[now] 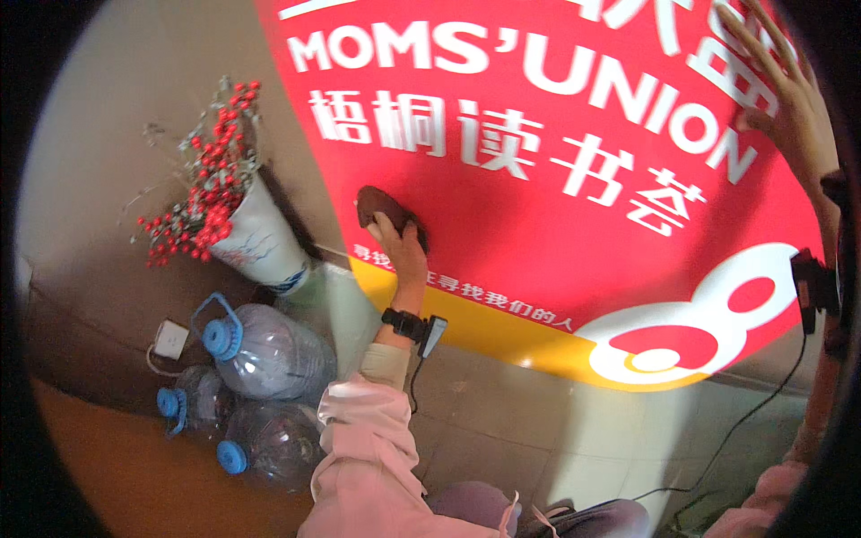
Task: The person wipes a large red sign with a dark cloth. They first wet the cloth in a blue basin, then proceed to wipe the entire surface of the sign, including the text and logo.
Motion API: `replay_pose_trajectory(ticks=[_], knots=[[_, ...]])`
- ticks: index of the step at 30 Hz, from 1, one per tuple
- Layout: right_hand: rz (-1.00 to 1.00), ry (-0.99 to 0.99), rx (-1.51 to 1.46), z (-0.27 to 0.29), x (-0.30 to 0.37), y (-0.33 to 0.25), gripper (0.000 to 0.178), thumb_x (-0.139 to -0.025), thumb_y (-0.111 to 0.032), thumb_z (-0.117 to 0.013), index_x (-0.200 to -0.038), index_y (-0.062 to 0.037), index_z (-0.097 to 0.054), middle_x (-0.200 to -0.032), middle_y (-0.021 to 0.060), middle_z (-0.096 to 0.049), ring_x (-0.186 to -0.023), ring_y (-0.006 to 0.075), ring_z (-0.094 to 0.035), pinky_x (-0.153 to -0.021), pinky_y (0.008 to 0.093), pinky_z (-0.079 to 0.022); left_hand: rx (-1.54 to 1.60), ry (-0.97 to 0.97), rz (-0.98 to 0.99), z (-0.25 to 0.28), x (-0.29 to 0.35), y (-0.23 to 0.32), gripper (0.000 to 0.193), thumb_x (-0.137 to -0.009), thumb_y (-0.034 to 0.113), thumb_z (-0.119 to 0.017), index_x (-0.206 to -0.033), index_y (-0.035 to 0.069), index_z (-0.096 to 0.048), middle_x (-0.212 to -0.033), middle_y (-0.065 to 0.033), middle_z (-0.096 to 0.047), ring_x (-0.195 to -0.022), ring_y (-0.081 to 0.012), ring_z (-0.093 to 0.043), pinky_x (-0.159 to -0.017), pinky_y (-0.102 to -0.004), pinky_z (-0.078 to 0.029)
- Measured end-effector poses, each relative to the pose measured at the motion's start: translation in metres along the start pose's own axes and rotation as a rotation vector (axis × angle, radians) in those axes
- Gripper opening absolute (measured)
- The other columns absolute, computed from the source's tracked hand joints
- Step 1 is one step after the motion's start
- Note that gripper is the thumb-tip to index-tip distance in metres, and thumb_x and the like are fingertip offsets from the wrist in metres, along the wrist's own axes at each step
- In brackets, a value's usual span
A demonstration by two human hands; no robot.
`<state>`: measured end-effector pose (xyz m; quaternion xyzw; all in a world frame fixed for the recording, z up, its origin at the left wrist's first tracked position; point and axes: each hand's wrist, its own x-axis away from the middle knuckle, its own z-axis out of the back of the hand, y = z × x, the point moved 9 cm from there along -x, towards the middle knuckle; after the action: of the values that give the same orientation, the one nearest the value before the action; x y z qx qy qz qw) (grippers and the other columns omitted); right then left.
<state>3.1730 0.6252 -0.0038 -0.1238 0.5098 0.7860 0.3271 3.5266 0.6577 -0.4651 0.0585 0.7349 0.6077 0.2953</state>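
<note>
A large red banner [502, 224] with white lettering, a yellow lower band and a white figure fills the upper right. Against its lower left part, my left hand [402, 247] grips a dark brown, oval, flat pad [386, 206]; its exact kind does not show. The thumb and fingers wrap over the pad, hiding part of it, and its face toward the banner is hidden. My right hand [794, 103] is up at the banner's far right edge, fingers stretched and apart, holding nothing. Whether its fingertips press on the banner cannot be made out.
Left of the banner stands a white vase [265, 238] with red berry branches [215, 193]. Below it are several clear plastic bottles with blue caps [269, 354]. A white box-like plug piece [170, 341] lies beside them. A black cable [731, 435] runs along the tiled floor [493, 421].
</note>
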Motion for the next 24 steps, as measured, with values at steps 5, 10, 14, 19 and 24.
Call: replay_pose_trajectory(ticks=[5, 10, 14, 19, 24], knots=[[-0.232, -0.223, 0.318, 0.007, 0.014, -0.012, 0.101, -0.059, -0.042, -0.087, -0.147, -0.0296, -0.038, -0.159, 0.0064, -0.017, -0.145, 0.0361, -0.010, -0.113, 0.0604, -0.021, -0.082, -0.085, -0.228, -0.069, 0.076, 0.057, 0.050, -0.083, 0.012, -0.057, -0.125, -0.012, -0.043, -0.154, -0.0349, -0.008, -0.142, -0.0521, -0.008, -0.115, -0.0589, -0.007], [-0.218, -0.201, 0.414, 0.029, 0.001, -0.029, 0.104, -0.057, -0.045, -0.087, -0.147, -0.0322, -0.037, -0.161, 0.0036, -0.015, -0.147, 0.0372, -0.008, -0.115, 0.0643, -0.018, -0.186, -0.287, -0.464, -0.137, 0.167, 0.124, 0.025, -0.083, 0.014, -0.062, -0.099, -0.004, -0.062, -0.155, -0.0330, -0.008, -0.139, -0.0594, -0.006, -0.107, -0.0740, -0.005], [-0.228, -0.169, 0.334, 0.031, 0.005, -0.030, 0.106, -0.058, -0.046, -0.086, -0.149, -0.0356, -0.033, -0.162, 0.0023, -0.014, -0.147, 0.0373, -0.006, -0.114, 0.0664, -0.016, -0.227, -0.285, -0.807, -0.182, 0.236, 0.173, 0.018, -0.085, 0.011, -0.059, -0.100, 0.007, -0.068, -0.156, -0.0297, -0.009, -0.143, -0.0530, -0.002, -0.108, -0.0735, -0.005], [-0.210, -0.154, 0.324, 0.030, 0.006, -0.025, 0.105, -0.060, -0.050, -0.084, -0.150, -0.0349, -0.031, -0.162, 0.0016, -0.015, -0.147, 0.0369, -0.007, -0.112, 0.0674, -0.015, -0.112, -0.514, -0.953, -0.223, 0.302, 0.189, 0.012, -0.084, 0.015, -0.059, -0.093, 0.009, -0.066, -0.154, -0.0127, -0.034, -0.142, -0.0335, -0.027, -0.113, -0.0583, -0.016], [-0.066, -0.163, 0.142, 0.040, 0.005, -0.020, 0.099, -0.068, -0.051, -0.080, -0.151, -0.0348, -0.028, -0.162, 0.0040, -0.014, -0.147, 0.0374, -0.008, -0.111, 0.0693, -0.015, 0.002, -1.080, -1.100, -0.248, 0.369, 0.179, 0.036, -0.088, 0.015, -0.054, -0.123, 0.005, -0.059, -0.151, -0.0076, -0.038, -0.134, -0.0225, -0.041, -0.110, -0.0419, -0.033]])
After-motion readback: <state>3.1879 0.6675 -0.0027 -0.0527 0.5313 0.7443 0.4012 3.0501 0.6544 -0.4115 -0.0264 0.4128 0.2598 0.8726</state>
